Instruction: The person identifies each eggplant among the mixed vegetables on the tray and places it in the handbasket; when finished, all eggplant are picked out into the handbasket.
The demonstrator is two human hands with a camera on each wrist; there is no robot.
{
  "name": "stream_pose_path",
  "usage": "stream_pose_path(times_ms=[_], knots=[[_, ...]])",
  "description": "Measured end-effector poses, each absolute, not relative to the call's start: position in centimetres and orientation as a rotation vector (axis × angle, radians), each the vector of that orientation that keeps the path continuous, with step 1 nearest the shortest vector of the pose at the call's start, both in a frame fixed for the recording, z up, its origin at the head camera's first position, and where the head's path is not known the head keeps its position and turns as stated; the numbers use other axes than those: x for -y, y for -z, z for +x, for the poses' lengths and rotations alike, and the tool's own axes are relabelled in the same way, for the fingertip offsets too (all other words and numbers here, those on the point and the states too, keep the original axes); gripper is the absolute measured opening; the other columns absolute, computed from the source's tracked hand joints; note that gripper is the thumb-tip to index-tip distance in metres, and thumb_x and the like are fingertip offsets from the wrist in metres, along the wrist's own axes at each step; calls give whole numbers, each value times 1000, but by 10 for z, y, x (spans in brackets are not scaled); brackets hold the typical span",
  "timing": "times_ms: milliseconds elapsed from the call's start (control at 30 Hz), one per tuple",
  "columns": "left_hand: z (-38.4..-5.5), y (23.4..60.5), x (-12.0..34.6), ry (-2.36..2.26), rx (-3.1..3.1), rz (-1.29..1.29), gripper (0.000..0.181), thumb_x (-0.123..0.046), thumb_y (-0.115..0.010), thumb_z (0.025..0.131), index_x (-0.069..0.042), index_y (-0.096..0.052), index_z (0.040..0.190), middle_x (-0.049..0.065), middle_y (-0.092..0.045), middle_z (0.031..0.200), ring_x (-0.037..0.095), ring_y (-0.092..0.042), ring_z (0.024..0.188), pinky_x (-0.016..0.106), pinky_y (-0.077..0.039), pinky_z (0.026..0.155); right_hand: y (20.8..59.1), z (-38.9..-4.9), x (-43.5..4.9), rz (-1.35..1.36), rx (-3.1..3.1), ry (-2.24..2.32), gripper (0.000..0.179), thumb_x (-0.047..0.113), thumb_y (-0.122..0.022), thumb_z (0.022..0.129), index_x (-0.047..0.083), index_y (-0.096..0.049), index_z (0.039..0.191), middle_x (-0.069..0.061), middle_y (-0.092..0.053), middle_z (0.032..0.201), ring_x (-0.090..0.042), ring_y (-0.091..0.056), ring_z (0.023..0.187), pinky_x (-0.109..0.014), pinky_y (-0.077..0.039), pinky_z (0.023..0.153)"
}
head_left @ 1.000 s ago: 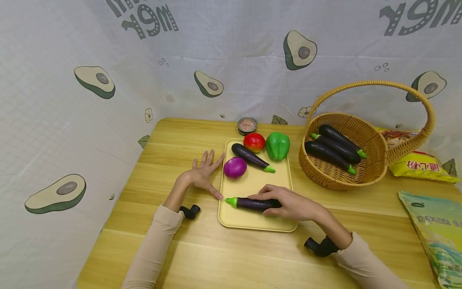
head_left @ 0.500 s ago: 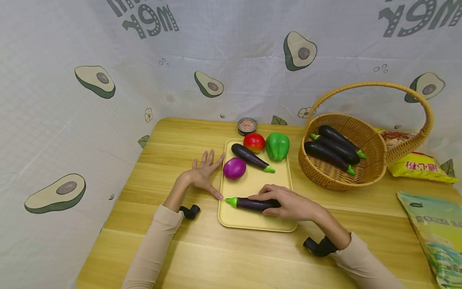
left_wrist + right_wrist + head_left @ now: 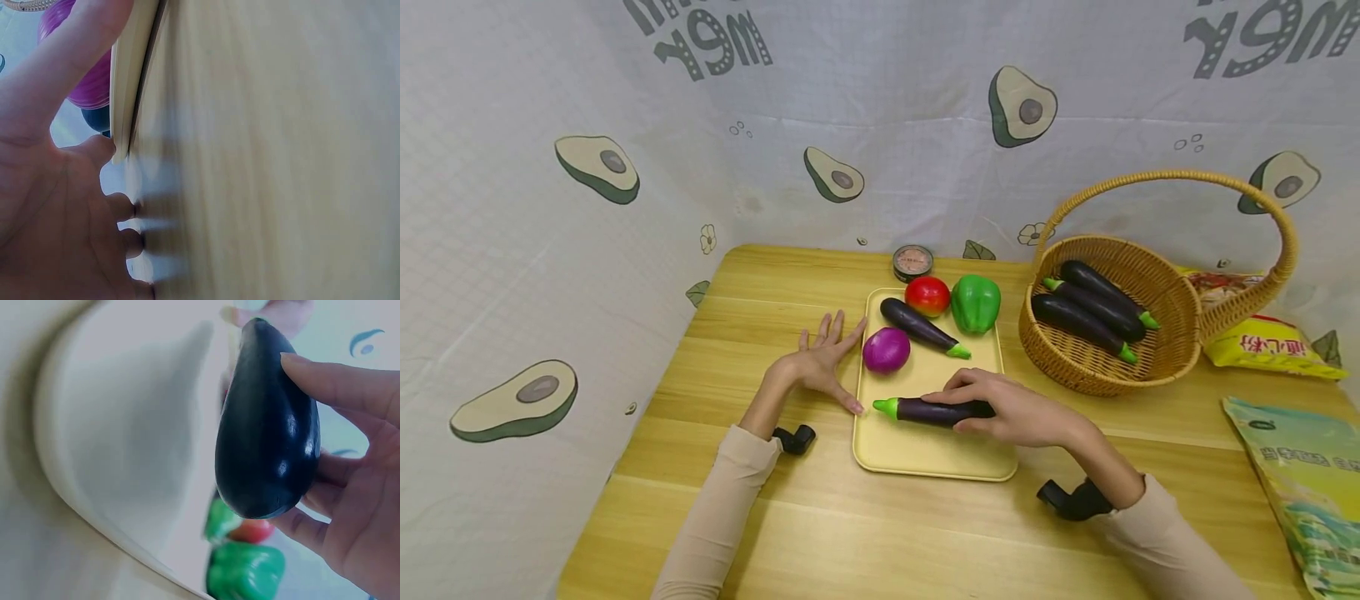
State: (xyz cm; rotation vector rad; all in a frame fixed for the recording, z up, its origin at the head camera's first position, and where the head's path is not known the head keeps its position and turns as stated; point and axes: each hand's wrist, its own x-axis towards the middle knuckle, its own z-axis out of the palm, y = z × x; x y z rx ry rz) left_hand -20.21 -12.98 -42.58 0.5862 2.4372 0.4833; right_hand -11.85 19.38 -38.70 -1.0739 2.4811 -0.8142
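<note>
My right hand [image 3: 1015, 410] grips a dark purple eggplant [image 3: 940, 412] between thumb and fingers over the near part of the yellow tray [image 3: 917, 462]. The eggplant's green stem points left. In the right wrist view the eggplant [image 3: 269, 431] is off the tray, its shadow on the tray floor. My left hand [image 3: 820, 365] has its fingers spread at the tray's left edge, thumb and index fingertips right at the rim. Further back on the tray lie a second eggplant [image 3: 919, 323], a purple onion [image 3: 887, 350], a red tomato-like piece [image 3: 927, 296] and a green bell pepper [image 3: 976, 304].
A wicker basket [image 3: 1075, 377] with a tall handle stands right of the tray, holding three eggplants [image 3: 1093, 312]. A round tin [image 3: 913, 262] sits behind the tray. A yellow food packet [image 3: 1270, 346] and a green-yellow bag [image 3: 1300, 475] lie at the right.
My right hand has raised the gripped eggplant off the tray, shifting slightly right and away from me. My left hand has stayed at the tray's edge.
</note>
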Motion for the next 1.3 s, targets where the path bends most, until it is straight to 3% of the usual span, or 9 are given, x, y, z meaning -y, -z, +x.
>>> stream_pose_path(times_ms=[200, 400, 667, 1000, 1133, 1300], knots=[[-203, 426, 130, -482, -2442, 593, 145, -53, -93, 71, -27, 14, 166, 19, 32, 167, 37, 33, 155, 68, 17, 124, 363, -124, -210, -1124, -2529, 834, 47, 13, -74, 95, 24, -66, 141, 3, -65, 116, -9, -58, 102, -29, -53, 86], [-201, 423, 130, -479, -2444, 589, 145, -52, -93, 71, -27, 13, 166, 19, 32, 168, 37, 32, 156, 68, 17, 124, 337, -132, -228, -1135, -2627, 829, 46, 17, -74, 96, 26, -67, 140, 5, -67, 120, -8, -60, 103, -30, -56, 87], [-200, 421, 129, -491, -2444, 590, 145, -52, -93, 70, -26, 13, 166, 20, 32, 168, 37, 32, 156, 68, 17, 124, 310, -144, -262, -1139, -2776, 763, 46, 16, -76, 95, 27, -68, 139, 4, -67, 123, -2, -54, 100, -24, -48, 78], [-202, 423, 130, -499, -2436, 596, 145, -53, -93, 71, -26, 13, 166, 20, 33, 167, 38, 33, 155, 70, 17, 123, 299, -170, -316, -705, -2862, 805, 50, 11, -76, 94, 23, -66, 141, 2, -65, 117, -9, -50, 86, -25, -39, 66], [-201, 424, 130, -497, -2430, 591, 145, -52, -93, 71, -27, 14, 166, 19, 33, 167, 37, 34, 155, 69, 18, 123, 300, -178, -337, -530, -2858, 785, 51, 18, -74, 97, 24, -62, 146, -6, -64, 131, -6, -51, 90, -26, -39, 67], [-201, 424, 129, -504, -2435, 594, 145, -52, -93, 70, -26, 13, 166, 20, 32, 168, 38, 32, 155, 70, 17, 123, 300, -185, -363, -347, -2798, 779, 52, 27, -67, 102, 22, -54, 152, -16, -59, 141, -7, -34, 57, -31, -35, 51]])
